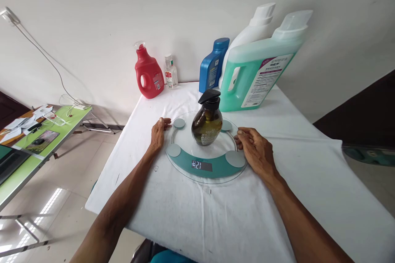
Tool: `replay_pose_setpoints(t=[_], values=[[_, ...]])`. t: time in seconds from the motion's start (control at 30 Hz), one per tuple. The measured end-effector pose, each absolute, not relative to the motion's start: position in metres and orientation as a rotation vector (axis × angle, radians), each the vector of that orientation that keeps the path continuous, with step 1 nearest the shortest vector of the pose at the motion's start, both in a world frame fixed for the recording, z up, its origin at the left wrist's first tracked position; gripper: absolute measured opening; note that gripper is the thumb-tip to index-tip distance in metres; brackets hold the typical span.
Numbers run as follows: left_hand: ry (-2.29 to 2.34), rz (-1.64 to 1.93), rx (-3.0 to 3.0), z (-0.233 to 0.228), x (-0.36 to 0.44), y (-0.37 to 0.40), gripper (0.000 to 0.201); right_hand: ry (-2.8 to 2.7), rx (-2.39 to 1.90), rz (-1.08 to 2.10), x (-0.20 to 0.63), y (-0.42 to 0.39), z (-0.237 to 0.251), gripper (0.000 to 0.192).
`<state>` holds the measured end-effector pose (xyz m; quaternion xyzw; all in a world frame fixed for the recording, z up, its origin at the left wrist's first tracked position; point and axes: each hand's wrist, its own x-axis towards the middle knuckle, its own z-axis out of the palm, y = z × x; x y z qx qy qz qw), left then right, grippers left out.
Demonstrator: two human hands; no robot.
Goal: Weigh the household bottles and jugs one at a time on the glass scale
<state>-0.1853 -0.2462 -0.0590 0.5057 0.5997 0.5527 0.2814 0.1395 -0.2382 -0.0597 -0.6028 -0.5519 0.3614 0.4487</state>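
While a dark pump bottle point(207, 125) stands upright on the middle of a round glass scale point(206, 163), both hands rest at the scale's rim on the white tablecloth point(247, 213).

Head view: the left hand point(158, 133) lies flat at the left edge of the glass, fingers loosely together and pointing away from the person, fingertips touching or just beside the rim near a grey round pad. The right hand point(255, 151) sits at the right edge, fingers slightly curled and relaxed, their tips at the rim beside another grey pad; it grips nothing.

The bottle is squat and rounded, of brown translucent material with dark liquid inside, topped by a black pump head whose spout points left. A pale label on its front carries print too small to read. The scale is clear glass with four grey pads and a teal curved band along its near side; the display in that band shows light digits that look like "21", though they are blurred.

Behind, against the wall, stand a red detergent jug point(148, 74), a small clear bottle point(170, 72), a blue bottle point(212, 65), a white jug point(256, 24) and a large green jug point(262, 70) whose white and purple label has unreadable text. A green table point(37, 148) stands well apart to the left.
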Motion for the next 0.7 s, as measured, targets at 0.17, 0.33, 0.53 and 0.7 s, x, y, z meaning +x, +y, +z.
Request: replay_pose_setpoints(t=[0.17, 0.33, 0.53, 0.7], values=[[1.625, 1.464, 1.373, -0.0578, -0.1852, -0.2465, 0.094, -1.353, -1.47, 0.906, 0.1398, -0.2366, -0.063, 0.039], [1.619, 1.482, 1.363, -0.0584, -0.1853, -0.2458, 0.093, -1.367, -1.462, 0.898, 0.14, -0.2366, -0.0636, 0.04], [1.619, 1.476, 1.347, -0.0586, -0.185, -0.246, 0.092, -1.363, -1.465, 0.905, 0.1401, -0.2374, -0.0622, 0.041], [1.608, 1.468, 1.342, -0.056, -0.1836, -0.2476, 0.09, -1.363, -1.464, 0.913, 0.14, -0.238, -0.0618, 0.042]])
